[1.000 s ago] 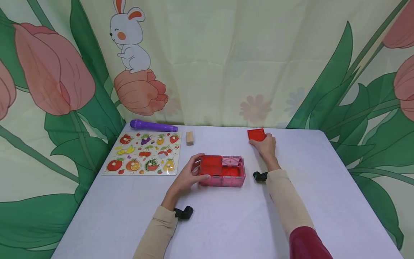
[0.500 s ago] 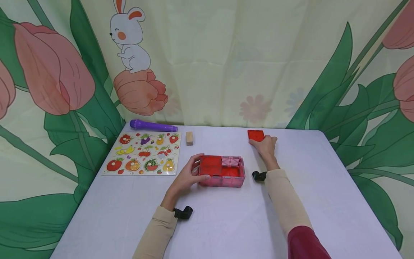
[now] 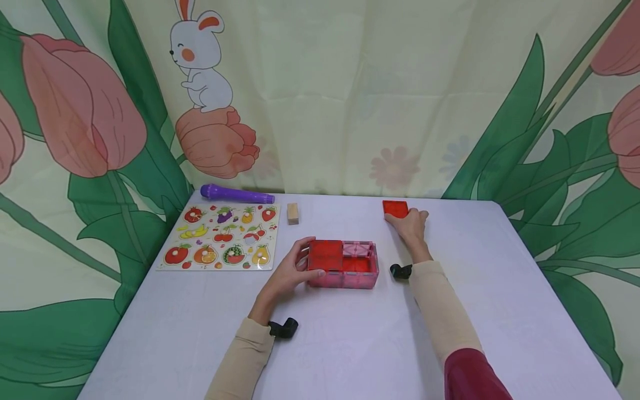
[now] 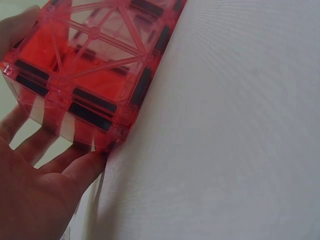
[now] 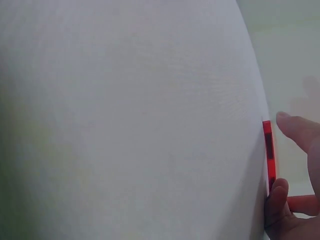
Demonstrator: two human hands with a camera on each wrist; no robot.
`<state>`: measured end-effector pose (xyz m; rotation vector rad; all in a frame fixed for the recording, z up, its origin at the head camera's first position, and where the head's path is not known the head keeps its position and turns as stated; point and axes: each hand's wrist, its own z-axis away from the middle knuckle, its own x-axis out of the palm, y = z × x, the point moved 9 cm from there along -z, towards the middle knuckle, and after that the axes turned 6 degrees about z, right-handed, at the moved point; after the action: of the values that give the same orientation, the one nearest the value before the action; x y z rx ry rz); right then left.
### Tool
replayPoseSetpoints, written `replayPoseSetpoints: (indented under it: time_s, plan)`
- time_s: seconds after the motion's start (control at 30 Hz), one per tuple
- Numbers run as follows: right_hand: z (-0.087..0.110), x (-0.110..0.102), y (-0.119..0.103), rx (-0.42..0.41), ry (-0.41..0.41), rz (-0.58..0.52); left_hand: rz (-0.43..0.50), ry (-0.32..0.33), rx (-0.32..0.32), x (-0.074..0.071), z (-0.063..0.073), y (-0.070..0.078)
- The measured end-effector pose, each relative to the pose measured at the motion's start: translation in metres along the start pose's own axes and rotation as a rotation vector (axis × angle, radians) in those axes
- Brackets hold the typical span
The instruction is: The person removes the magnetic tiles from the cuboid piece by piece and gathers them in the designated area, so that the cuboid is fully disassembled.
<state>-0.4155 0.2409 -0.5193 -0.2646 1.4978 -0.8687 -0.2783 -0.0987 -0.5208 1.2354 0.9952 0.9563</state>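
Note:
A pink-red, see-through box built of magnetic tiles (image 3: 367, 280) stands on the table, with a red square tile covering the left part of its top. The right part is uncovered. My left hand (image 3: 290, 272) grips the box's left end, thumb along the near side; in the left wrist view the fingers spread beneath or behind its clear wall. Farther back on the right, my right hand (image 3: 411, 228) holds a separate red magnetic tile (image 3: 395, 209) by its near edge. That tile lies flat against the table. In the right wrist view one finger (image 5: 297, 130) is raised off it.
A fruit picture board (image 3: 218, 238) lies left of the box. Behind the board is a purple toy microphone (image 3: 237, 194), and a small wooden block (image 3: 293, 214) stands to its right. The white table (image 3: 345, 344) ends at a printed curtain (image 3: 325, 111).
The separate red tile has turned slightly and come down flat under my right hand in the first half second. My left hand and the box have stayed put.

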Motion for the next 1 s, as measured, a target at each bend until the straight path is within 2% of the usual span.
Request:
replayPoseSetpoints:
  time_s: [0.27, 0.57, 0.87, 1.0]
  plan:
    - [0.008, -0.002, 0.001, 0.018, -0.034, -0.064, 0.002, 0.001, -0.004, 0.000, 0.000, 0.000]
    - [0.024, -0.006, -0.005, -0.047, -0.047, -0.056, -0.009, 0.002, -0.012, 0.001, 0.001, 0.000]
    - [0.040, -0.010, -0.010, -0.064, -0.049, -0.062, 0.007, -0.006, -0.003, 0.002, 0.001, 0.003]
    - [0.050, -0.013, -0.018, -0.107, -0.043, -0.084, 0.011, -0.005, -0.001, 0.001, 0.001, 0.003]
